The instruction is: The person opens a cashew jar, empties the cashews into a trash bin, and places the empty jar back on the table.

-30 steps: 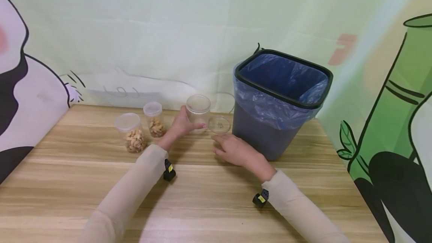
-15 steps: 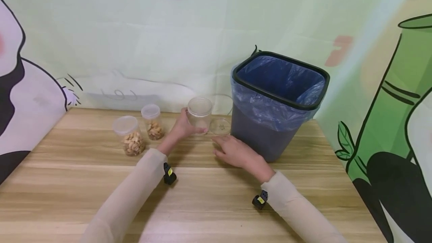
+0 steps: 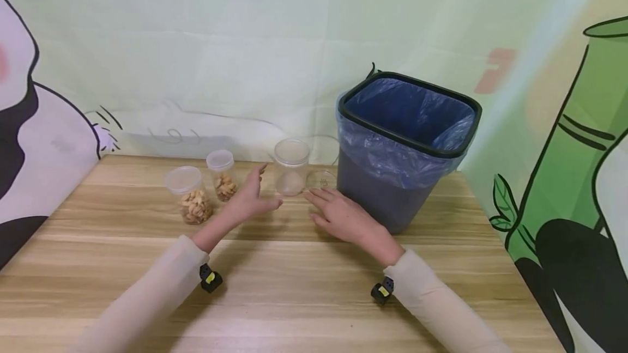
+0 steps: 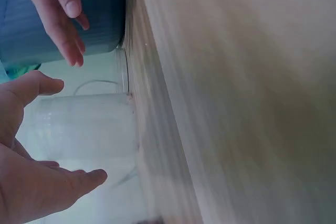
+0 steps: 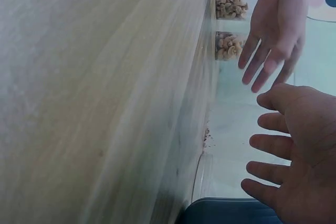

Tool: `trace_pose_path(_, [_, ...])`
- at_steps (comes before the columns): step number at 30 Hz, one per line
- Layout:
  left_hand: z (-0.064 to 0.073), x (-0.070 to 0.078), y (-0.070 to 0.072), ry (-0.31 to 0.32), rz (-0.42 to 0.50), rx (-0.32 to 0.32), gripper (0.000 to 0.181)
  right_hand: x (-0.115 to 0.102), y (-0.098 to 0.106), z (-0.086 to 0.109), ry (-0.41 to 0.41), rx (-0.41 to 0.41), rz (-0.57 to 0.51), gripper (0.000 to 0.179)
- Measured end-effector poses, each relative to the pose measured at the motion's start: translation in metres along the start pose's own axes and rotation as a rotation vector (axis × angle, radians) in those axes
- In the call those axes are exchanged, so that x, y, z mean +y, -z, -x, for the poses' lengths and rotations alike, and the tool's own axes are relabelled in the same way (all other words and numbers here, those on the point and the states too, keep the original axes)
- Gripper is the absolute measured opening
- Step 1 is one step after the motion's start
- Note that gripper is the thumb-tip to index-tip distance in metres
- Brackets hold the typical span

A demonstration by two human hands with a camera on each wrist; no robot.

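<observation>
A clear jar (image 3: 291, 170) without nuts filling it stands upright at the back middle of the table. My left hand (image 3: 248, 196) is just left of it, thumb and fingers spread apart with nothing between them. In the left wrist view the jar (image 4: 86, 129) shows beyond those fingers. A clear round lid (image 3: 321, 180) lies flat between the jar and the bin. My right hand (image 3: 343, 217) hovers in front of the lid, fingers extended and holding nothing. Small brown crumbs (image 5: 206, 136) show low in the jar in the right wrist view.
Two lidded jars of nuts stand to the left, a wider one (image 3: 195, 200) and a narrower one (image 3: 223, 178) behind it. A dark bin (image 3: 378, 195) with a blue liner stands right of the lid. A printed cloth backdrop (image 3: 196, 70) rises behind the table (image 3: 294, 287).
My left hand has let go of the clear jar and drawn back to the left, towards me. The jar stays in place. The right hand has barely moved.
</observation>
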State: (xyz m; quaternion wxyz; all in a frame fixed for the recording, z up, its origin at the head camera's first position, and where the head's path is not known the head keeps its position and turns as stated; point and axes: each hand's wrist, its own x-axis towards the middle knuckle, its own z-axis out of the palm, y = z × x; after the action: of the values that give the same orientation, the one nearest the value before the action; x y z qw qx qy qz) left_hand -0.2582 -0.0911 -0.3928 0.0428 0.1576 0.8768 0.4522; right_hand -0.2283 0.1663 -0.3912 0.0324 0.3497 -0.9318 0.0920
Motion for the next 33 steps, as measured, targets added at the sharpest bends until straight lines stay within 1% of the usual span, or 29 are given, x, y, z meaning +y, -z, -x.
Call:
trace_pose_path(3, [0.015,0.001,0.006,-0.059,-0.099,-0.006,0.096,-0.002,0.001,0.001,-0.005,0.002,0.008,0.055])
trace_pose_path(5, [0.023,0.000,0.009,-0.079,-0.157,-0.005,0.095,-0.003,0.002,0.001,-0.009,0.008,0.011,0.056])
trace_pose_path(9, [0.038,-0.002,0.015,-0.116,-0.213,0.000,0.093,-0.007,0.004,0.002,-0.022,0.014,0.010,0.060])
trace_pose_path(17, [0.063,-0.003,0.023,-0.145,-0.266,0.028,0.088,-0.014,0.011,0.003,-0.038,0.015,0.013,0.063])
trace_pose_path(20, [0.070,-0.004,0.024,-0.149,-0.266,0.037,0.087,-0.015,0.012,0.003,-0.029,0.023,0.025,0.063])
trace_pose_path(24, [0.079,-0.007,0.025,-0.161,-0.261,0.076,0.087,-0.018,0.014,0.003,-0.017,0.020,0.042,0.062])
trace_pose_path(27, [0.084,-0.010,0.025,-0.184,-0.263,0.113,0.085,-0.019,0.016,0.004,-0.003,0.016,0.058,0.061])
trace_pose_path(30, [0.088,-0.013,0.026,-0.199,-0.263,0.136,0.084,-0.021,0.016,0.005,0.019,0.026,0.067,0.059])
trace_pose_path(33, [0.091,-0.015,0.026,-0.176,-0.258,0.143,0.085,-0.021,0.015,0.007,0.038,0.034,0.079,0.057])
